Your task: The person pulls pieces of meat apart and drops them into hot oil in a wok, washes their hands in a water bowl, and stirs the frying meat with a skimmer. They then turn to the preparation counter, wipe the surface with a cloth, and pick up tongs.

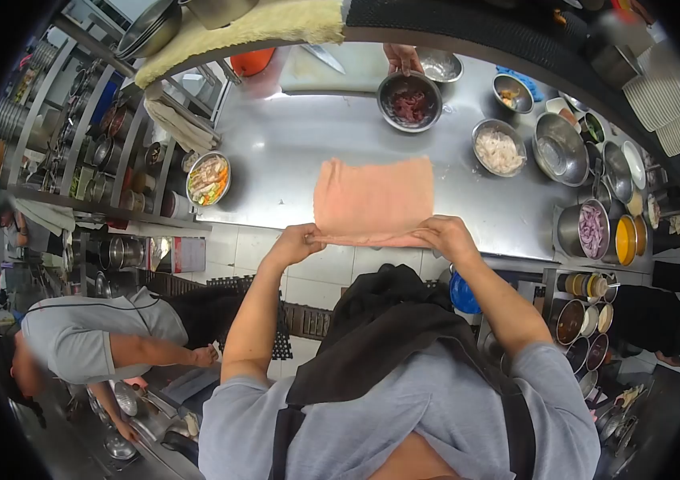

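A pinkish-orange cloth (pixel 376 194) lies spread on the steel table, its near edge folded over and hanging at the table's front edge. My left hand (pixel 297 243) pinches the near left corner of this cloth. At the near right corner, my right hand (pixel 447 238) grips the same edge between thumb and fingers. Beyond the cloth stands a metal bowl (pixel 388 117) of dark red, meat-like pieces, with another person's hand (pixel 402 58) at its far rim.
To the left sits a bowl of mixed vegetables (pixel 209 179). A bowl of white shreds (pixel 500 149), an empty-looking steel bowl (pixel 561 148) and a pot of sliced onion (pixel 589 230) stand right. A knife (pixel 325 58) rests on a white board (pixel 292 72) behind. Another person (pixel 100 336) works at left.
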A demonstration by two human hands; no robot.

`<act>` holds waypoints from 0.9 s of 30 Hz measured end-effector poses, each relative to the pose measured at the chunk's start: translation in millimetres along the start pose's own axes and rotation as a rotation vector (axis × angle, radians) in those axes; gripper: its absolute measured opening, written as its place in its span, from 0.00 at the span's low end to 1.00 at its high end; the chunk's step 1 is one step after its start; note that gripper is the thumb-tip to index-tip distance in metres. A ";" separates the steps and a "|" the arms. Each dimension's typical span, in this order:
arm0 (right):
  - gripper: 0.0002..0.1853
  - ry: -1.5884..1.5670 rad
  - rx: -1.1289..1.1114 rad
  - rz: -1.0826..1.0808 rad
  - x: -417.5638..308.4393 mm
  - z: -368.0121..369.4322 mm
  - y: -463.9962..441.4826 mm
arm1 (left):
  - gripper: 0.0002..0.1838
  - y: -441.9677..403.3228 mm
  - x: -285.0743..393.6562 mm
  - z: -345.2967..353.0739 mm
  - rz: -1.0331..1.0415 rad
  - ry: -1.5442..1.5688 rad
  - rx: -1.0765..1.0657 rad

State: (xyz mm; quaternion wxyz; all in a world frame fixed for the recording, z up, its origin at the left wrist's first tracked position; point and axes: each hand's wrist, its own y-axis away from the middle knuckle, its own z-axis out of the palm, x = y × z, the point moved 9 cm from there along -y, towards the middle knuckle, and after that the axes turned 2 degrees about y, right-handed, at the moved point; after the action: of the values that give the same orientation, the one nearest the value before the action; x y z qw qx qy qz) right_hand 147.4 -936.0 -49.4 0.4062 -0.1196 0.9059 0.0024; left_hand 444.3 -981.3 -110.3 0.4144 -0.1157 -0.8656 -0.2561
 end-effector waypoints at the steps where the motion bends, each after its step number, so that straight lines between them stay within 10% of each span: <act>1: 0.08 -0.009 -0.003 0.008 12.6 11.6 -4.0 | 0.11 -6.3 -14.0 5.3 -0.009 -0.003 -0.008; 3: 0.08 -1.119 0.092 0.459 71.3 41.9 -12.8 | 0.11 -21.7 -44.9 5.3 -0.145 -0.008 0.000; 5: 0.12 0.093 0.104 0.041 8.2 -13.2 -54.4 | 0.14 -46.6 -26.3 -15.0 -0.016 -0.069 0.149; 12: 0.11 0.220 0.332 0.052 30.8 -54.6 -21.8 | 0.25 -119.6 -11.5 27.4 -0.186 -0.564 0.353; 17: 0.11 0.189 0.158 0.542 131.7 -19.9 184.7 | 0.26 -119.6 73.9 99.6 -0.117 -0.220 0.075; 19: 0.11 0.247 0.072 0.911 164.8 0.3 299.6 | 0.27 -107.7 141.4 147.2 0.395 -0.462 0.126; 23: 0.11 0.278 0.061 1.321 166.5 21.9 489.2 | 0.26 -107.2 168.3 211.3 0.649 -0.833 0.365; 27: 0.11 -0.013 0.249 1.674 155.2 40.0 579.1 | 0.24 -170.2 161.4 190.6 0.513 -0.551 0.482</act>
State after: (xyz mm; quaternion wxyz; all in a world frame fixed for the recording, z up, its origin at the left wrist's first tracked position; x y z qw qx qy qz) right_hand -49.4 -402.8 -244.3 0.2859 0.6366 0.6868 0.2032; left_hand 146.9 -1023.7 -144.2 0.2337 -0.2904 -0.9220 0.1044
